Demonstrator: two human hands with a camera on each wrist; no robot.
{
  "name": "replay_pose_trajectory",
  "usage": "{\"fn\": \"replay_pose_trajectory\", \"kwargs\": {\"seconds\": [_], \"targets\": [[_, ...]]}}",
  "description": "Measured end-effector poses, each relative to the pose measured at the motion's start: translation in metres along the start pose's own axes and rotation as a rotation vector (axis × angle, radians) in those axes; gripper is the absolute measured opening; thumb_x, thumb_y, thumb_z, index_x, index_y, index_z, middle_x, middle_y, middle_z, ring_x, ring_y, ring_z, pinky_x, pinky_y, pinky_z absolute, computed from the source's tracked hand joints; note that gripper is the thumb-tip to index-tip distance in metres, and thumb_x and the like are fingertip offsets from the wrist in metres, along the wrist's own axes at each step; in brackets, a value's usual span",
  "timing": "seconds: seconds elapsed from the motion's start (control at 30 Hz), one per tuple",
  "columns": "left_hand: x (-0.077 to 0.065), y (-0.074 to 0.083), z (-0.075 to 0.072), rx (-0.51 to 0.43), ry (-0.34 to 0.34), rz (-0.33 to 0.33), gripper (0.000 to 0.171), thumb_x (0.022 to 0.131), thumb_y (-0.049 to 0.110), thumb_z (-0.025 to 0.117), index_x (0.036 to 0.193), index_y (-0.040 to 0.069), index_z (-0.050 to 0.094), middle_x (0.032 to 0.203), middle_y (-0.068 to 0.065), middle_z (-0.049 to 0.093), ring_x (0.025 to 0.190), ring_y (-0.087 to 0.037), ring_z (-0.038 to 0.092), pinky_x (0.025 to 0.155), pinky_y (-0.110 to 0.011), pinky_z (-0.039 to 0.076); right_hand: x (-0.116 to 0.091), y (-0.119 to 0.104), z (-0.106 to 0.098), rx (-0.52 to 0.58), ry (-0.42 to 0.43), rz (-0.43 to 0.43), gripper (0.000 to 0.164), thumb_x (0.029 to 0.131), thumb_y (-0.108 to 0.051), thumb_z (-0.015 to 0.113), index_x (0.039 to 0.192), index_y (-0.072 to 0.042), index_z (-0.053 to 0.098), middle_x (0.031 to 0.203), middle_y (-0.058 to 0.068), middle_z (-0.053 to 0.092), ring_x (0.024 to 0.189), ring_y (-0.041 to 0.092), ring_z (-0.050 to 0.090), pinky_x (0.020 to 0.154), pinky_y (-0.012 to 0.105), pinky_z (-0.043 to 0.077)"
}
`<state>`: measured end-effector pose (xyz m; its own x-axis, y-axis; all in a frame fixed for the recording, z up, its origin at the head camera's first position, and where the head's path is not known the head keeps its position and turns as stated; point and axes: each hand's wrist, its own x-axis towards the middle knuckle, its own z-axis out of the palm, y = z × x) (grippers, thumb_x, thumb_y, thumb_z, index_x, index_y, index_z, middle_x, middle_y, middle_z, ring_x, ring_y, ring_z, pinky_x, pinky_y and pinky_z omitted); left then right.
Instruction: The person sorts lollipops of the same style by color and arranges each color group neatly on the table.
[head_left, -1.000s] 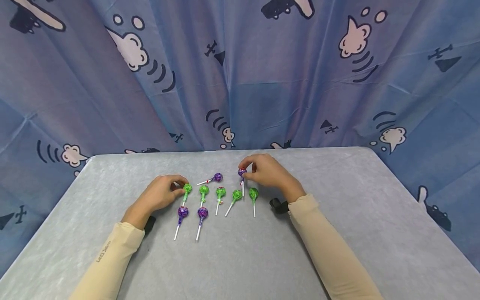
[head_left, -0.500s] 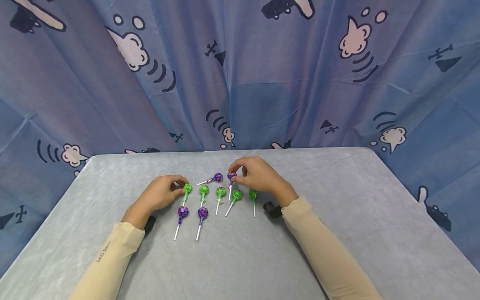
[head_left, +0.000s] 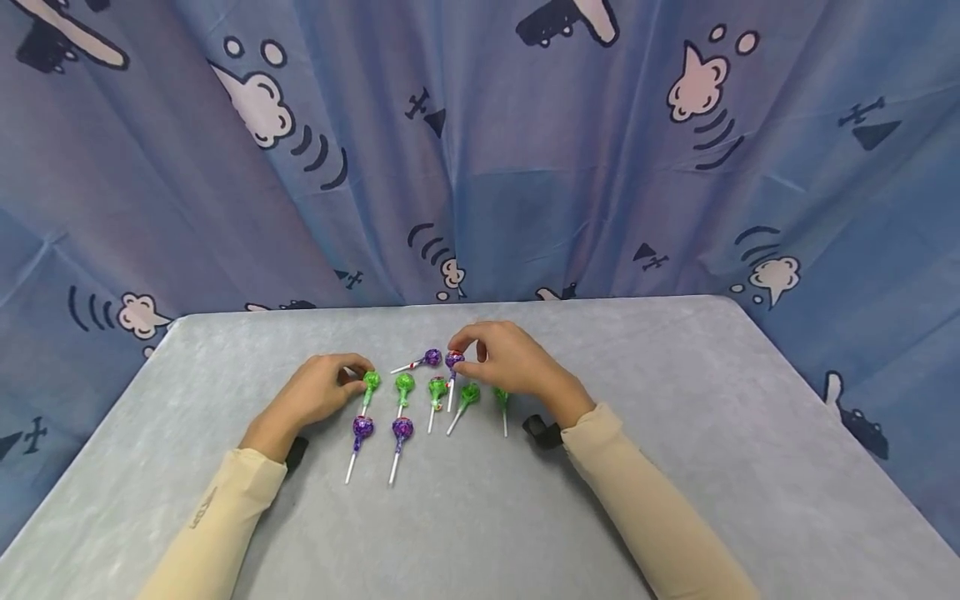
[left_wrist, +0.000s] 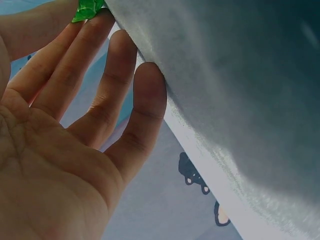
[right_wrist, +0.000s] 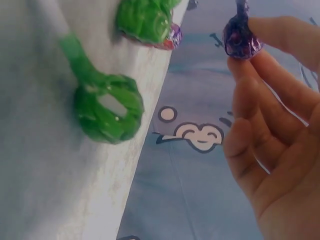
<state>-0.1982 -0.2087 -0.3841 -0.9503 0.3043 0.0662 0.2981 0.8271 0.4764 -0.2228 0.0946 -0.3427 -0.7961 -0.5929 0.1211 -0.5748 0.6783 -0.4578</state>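
Note:
My right hand pinches a purple-wrapped lollipop by its candy head, above the row of green lollipops. In the head view its white stick points down toward the near side. At the left end of that row, my left hand holds the head of a green lollipop between thumb and fingertips; the left wrist view shows a bit of green wrapper there. Just behind the row lies another purple lollipop on its side. The rightmost green lollipop is partly hidden under my right hand.
Other green lollipops continue the row on the grey table. Two purple lollipops lie in front at the left. A patterned blue curtain hangs behind the table's far edge.
My right hand has moved left and slightly nearer with the purple lollipop, from above the right of the green row to beside the lying purple one. My left hand stays in place.

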Motion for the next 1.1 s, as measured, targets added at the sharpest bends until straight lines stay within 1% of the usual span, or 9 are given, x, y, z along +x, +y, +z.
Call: {"fn": "replay_pose_trajectory", "kwargs": {"seconds": [0.13,0.3,0.47,0.6,0.7,0.87,1.0,1.1], "targets": [[0.001,0.0,0.0,0.001,-0.001,-0.003,0.022,0.092,0.014,0.069,0.114,0.013,0.073,0.107,-0.008,0.074,0.095,-0.024,0.068,0.083,-0.045,0.052,-0.008,-0.003,0.001,-0.002,-0.017,-0.01,0.025,0.089,-0.028,0.074,0.113,-0.02,0.074,0.105,-0.008,0.072,0.083,0.01,0.056,0.07,0.025,0.046],[0.0,0.001,0.0,-0.006,-0.005,-0.002,0.023,0.093,0.014,0.068,0.115,0.012,0.072,0.108,-0.009,0.074,0.094,-0.025,0.068,0.083,-0.046,0.052,-0.015,-0.002,0.004,-0.004,-0.007,-0.017,0.022,0.088,-0.028,0.076,0.108,-0.021,0.074,0.101,-0.009,0.072,0.081,0.009,0.056,0.069,0.024,0.045],[-0.002,0.001,0.0,-0.006,-0.012,-0.02,0.023,0.093,0.013,0.069,0.115,0.012,0.072,0.107,-0.009,0.074,0.094,-0.024,0.068,0.083,-0.046,0.052,-0.016,-0.002,0.007,0.0,-0.018,-0.023,0.022,0.089,-0.03,0.074,0.109,-0.021,0.074,0.102,-0.01,0.072,0.081,0.008,0.055,0.07,0.024,0.045],[0.0,0.002,0.0,-0.007,-0.012,-0.008,0.022,0.093,0.013,0.068,0.115,0.013,0.072,0.107,-0.009,0.074,0.095,-0.025,0.068,0.083,-0.046,0.052,-0.018,-0.004,0.007,0.002,-0.005,-0.018,0.021,0.089,-0.029,0.075,0.109,-0.022,0.074,0.101,-0.01,0.071,0.081,0.01,0.056,0.069,0.024,0.044],[0.001,0.001,0.0,-0.006,-0.01,-0.012,0.022,0.093,0.013,0.069,0.115,0.013,0.072,0.107,-0.009,0.074,0.095,-0.025,0.068,0.083,-0.046,0.052,-0.018,-0.007,0.009,0.002,-0.006,-0.034,0.021,0.088,-0.029,0.075,0.108,-0.021,0.074,0.098,-0.01,0.071,0.08,0.012,0.058,0.068,0.024,0.043],[0.002,0.0,0.001,-0.004,-0.008,-0.005,0.022,0.093,0.013,0.069,0.114,0.013,0.072,0.107,-0.009,0.074,0.094,-0.025,0.068,0.082,-0.046,0.052,-0.017,-0.012,0.015,-0.026,-0.022,-0.052,0.02,0.088,-0.028,0.075,0.108,-0.023,0.074,0.094,-0.013,0.069,0.075,0.007,0.055,0.065,0.023,0.043],[0.002,0.0,0.001,-0.003,-0.002,0.002,0.022,0.092,0.013,0.069,0.114,0.013,0.073,0.107,-0.008,0.074,0.094,-0.024,0.068,0.083,-0.045,0.052,-0.017,-0.014,0.019,-0.06,-0.018,-0.04,0.02,0.087,-0.028,0.076,0.107,-0.024,0.074,0.097,-0.013,0.071,0.078,0.005,0.058,0.069,0.024,0.046],[0.002,0.0,0.0,0.0,-0.001,0.003,0.022,0.092,0.013,0.069,0.114,0.013,0.073,0.107,-0.008,0.074,0.094,-0.024,0.068,0.083,-0.045,0.052,-0.017,-0.015,0.021,-0.056,-0.047,-0.023,0.02,0.087,-0.029,0.076,0.106,-0.023,0.074,0.101,-0.011,0.073,0.081,0.007,0.061,0.074,0.027,0.048]]}}
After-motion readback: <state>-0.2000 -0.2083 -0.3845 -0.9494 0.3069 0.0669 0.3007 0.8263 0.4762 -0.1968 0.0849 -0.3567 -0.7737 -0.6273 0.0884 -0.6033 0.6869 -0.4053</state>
